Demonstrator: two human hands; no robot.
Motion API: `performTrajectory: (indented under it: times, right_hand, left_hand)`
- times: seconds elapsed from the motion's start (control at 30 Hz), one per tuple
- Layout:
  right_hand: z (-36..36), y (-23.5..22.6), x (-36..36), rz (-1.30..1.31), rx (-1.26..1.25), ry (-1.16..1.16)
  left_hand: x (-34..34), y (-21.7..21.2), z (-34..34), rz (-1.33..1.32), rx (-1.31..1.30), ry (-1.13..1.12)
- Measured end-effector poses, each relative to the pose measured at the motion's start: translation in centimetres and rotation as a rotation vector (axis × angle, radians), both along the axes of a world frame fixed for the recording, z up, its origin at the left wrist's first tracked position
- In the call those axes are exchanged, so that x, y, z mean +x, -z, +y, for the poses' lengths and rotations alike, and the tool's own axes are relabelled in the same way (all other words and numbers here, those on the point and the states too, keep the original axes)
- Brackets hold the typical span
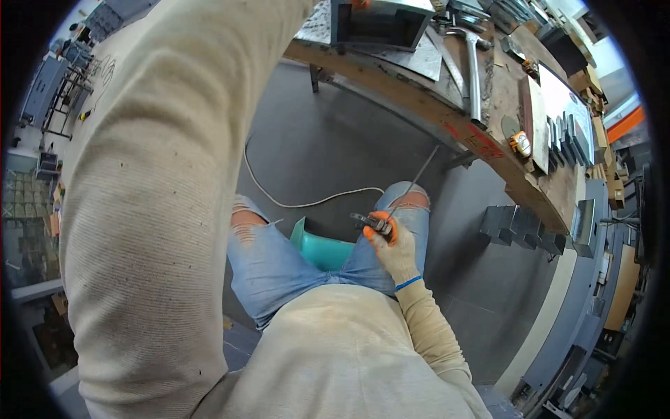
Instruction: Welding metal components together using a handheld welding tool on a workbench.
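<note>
My right hand (394, 246), in a pale glove with orange fingertips, is closed around a dark welding electrode holder (379, 225) above my right thigh. A thin straight rod (417, 174) slants from it up toward the bench edge. My left arm in its beige sleeve (160, 174) reaches up across the left side, and its hand lies past the upper edge. A grey metal box (380, 24) stands on the workbench (412, 108) near that edge. On the box is a small orange patch; whether it is a gloved fingertip, I cannot tell.
On the bench lie a hammer (474, 77), a tape measure (520, 144) and several upright metal pieces (569, 140). Grey metal box sections (513, 225) stand on the floor below. A pale cable (300, 205) curves across the floor. A turquoise seat (324, 251) shows between my legs.
</note>
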State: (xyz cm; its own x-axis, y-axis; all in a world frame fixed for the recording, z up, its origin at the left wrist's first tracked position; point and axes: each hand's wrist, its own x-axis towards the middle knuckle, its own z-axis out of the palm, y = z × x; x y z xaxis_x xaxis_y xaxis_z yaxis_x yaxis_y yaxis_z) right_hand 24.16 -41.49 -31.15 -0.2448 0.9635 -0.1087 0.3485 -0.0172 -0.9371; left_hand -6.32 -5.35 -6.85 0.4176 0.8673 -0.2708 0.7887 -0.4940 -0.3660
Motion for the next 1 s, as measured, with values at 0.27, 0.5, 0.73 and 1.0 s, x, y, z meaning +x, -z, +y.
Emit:
performTrajectory:
  times: [0.27, 0.5, 0.73, 1.0]
  right_hand:
    - [0.0, 1.2, 0.8, -0.015, 0.022, -0.052]
    - [-0.1, -0.4, -0.3, 0.108, -0.153, -0.121]
    - [3.8, -9.8, -2.7, 0.594, -0.001, -0.087]
    - [12.2, -18.5, -3.2, 0.440, 0.006, -0.187]
  left_hand:
    - [7.6, 19.4, -14.9, -0.223, -0.110, -0.049]
    - [-0.9, 0.5, -2.1, -0.357, -0.102, -0.153]
    - [-1.1, -5.2, 5.5, -0.290, -0.127, -0.124]
    - [-0.6, -5.0, 6.1, -0.192, -0.167, -0.174]
